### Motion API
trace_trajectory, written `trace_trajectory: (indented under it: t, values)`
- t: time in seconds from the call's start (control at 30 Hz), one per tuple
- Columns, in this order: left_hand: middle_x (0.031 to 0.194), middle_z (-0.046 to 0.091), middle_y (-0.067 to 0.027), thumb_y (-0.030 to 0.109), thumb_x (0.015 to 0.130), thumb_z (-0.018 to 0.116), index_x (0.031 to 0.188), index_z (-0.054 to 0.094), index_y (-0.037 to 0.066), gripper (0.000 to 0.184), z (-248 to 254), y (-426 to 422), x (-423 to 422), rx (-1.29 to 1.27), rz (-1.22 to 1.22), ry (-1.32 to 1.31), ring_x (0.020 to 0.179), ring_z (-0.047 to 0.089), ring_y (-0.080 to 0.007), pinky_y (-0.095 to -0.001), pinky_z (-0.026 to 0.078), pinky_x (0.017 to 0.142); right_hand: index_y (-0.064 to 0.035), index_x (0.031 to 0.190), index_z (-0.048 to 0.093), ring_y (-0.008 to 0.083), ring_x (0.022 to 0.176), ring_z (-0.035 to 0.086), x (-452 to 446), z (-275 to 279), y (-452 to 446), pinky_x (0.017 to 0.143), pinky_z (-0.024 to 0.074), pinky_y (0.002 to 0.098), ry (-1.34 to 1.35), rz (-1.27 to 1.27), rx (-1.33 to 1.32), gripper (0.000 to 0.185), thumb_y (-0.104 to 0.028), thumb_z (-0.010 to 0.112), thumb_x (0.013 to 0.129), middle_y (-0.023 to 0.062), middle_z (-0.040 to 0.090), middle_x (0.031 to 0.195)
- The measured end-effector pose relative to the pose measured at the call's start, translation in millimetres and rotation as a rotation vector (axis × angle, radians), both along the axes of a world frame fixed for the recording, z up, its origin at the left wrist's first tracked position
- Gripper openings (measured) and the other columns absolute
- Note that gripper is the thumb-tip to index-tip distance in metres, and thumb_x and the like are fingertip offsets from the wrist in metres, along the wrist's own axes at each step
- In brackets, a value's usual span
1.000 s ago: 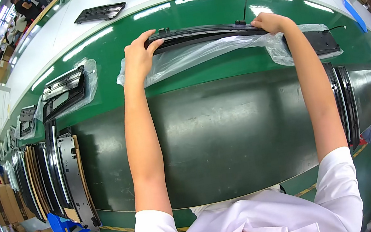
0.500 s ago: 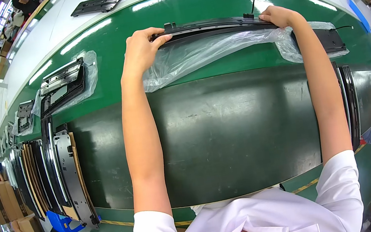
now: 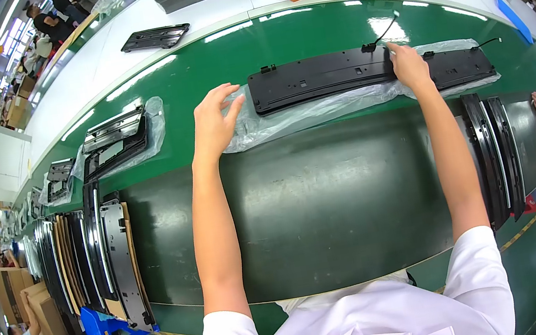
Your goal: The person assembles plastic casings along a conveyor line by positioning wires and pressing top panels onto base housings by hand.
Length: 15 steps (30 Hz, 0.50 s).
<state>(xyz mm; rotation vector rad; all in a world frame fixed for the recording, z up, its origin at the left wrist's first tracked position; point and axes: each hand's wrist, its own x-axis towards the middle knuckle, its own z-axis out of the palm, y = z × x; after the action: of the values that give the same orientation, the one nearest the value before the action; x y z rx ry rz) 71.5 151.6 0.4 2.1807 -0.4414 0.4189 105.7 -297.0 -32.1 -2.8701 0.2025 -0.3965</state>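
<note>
Narrowly apart: left hand (image 3: 213, 120), panel (image 3: 330, 78) edge

The panel (image 3: 318, 82) is long, black and slightly bowed, with small rectangular holes (image 3: 359, 71) in its face. A thin cable (image 3: 389, 29) with a pale tip rises from its far edge. It lies broad face up, lengthwise, on crumpled clear film (image 3: 316, 114).

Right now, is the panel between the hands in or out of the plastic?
Out: the panel shows its bare black face, and the plastic shows along its near edge.
</note>
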Motion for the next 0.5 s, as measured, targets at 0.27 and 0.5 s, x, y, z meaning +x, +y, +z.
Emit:
trace_trajectory:
  t: [0.27,0.5]
  values:
    - [0.125,0.068,-0.0164,0.004,0.094,0.065,0.111,0.074,0.004,0.019,-22.9,15.5,-59.2,0.126,0.268,-0.33,0.108,0.069,-0.0333,-0.0402,0.055,0.092,0.0004,0.121,0.068,0.0381,0.114,0.062,1.6,6.7,128.8,0.098,0.0525,0.0478,-0.345,0.528,0.134,0.037,-0.023,0.069,0.092,0.0189,0.065,0.12]
    - [0.123,0.07,-0.0097,0.007,0.099,0.063,0.11,0.075,0.004,0.017,-40.3,32.2,-59.3,-0.177,0.374,-0.088,0.097,0.07,-0.0182,-0.0303,0.057,0.079,-0.0011,0.156,0.038,0.0376,0.154,0.027,1.5,-28.2,156.0,0.125,0.0201,0.0572,-0.024,0.5,-0.072,0.073,-0.053,0.046,0.105,0.0166,0.037,0.162]
